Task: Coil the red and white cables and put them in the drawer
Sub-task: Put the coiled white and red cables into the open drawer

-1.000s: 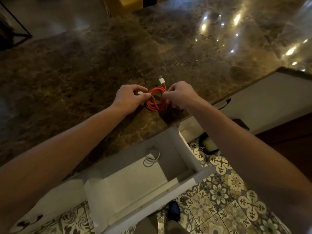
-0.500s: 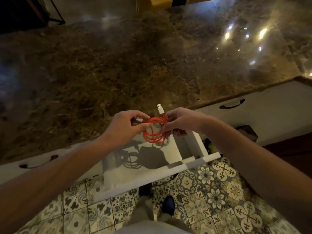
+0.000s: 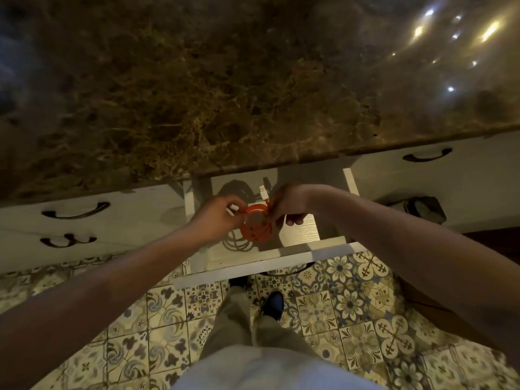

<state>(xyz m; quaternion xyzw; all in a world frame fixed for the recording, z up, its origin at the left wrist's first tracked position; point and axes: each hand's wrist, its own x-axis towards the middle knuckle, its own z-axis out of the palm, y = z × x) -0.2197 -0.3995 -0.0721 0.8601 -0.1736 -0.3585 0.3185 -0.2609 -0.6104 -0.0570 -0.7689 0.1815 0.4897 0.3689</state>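
Observation:
The red cable (image 3: 256, 226) is wound into a small round coil with white plugs at both ends. My left hand (image 3: 218, 218) pinches its left side and my right hand (image 3: 287, 204) pinches its right side. One white USB plug (image 3: 263, 191) sticks up between my hands. I hold the coil just above the inside of the open white drawer (image 3: 298, 235), and its shadow falls on the drawer floor. The white cable is not visible; my hands and the coil cover the middle of the drawer.
The brown marble countertop (image 3: 225, 94) fills the upper view, its edge overhanging the drawer's back. Shut white drawers with dark handles (image 3: 76, 212) flank the open one; another handle (image 3: 426, 156) is at right. Patterned floor tiles (image 3: 351, 305) and my legs are below.
My hands have carried the red coil off the countertop toward me and down over the open drawer. The view has tilted downward toward the floor.

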